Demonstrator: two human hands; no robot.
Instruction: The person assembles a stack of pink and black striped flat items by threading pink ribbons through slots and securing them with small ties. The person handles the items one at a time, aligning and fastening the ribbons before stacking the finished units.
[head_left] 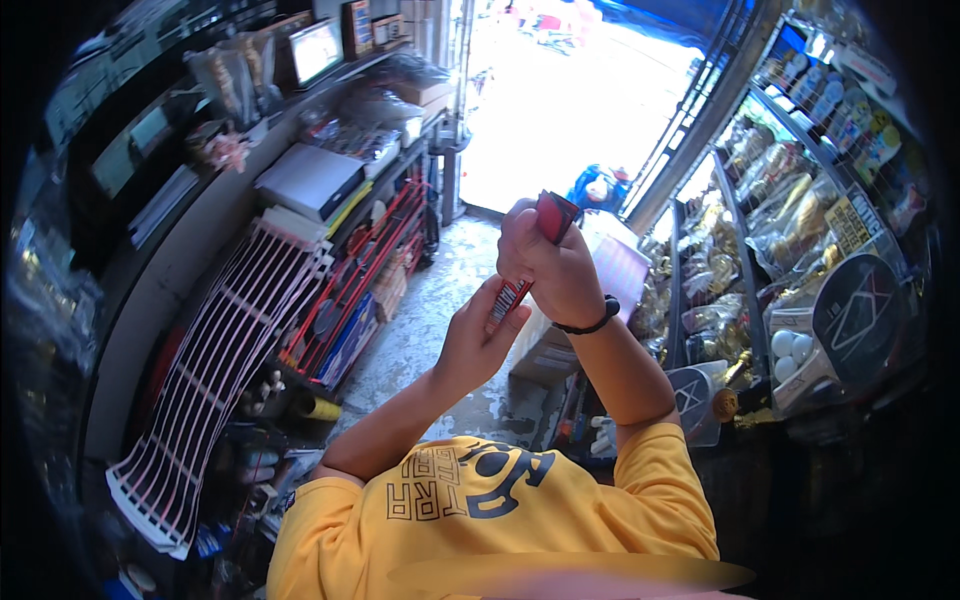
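Note:
In front of my chest, both hands are raised close together on a narrow red thing with pale lettering, perhaps a strap or ribbon. My left hand pinches its lower part between thumb and fingers. Just above and to the right, my right hand is closed in a fist, with a dark red flat end sticking out at the top. My fingers hide the stretch between, so I cannot tell whether it is one piece. A black band circles my right wrist.
A long striped sheet drapes off the left counter beside a white box and a red rack. Shelves of bagged goods and a paddle pack line the right. A carton stands beyond my right arm; a bright doorway opens ahead.

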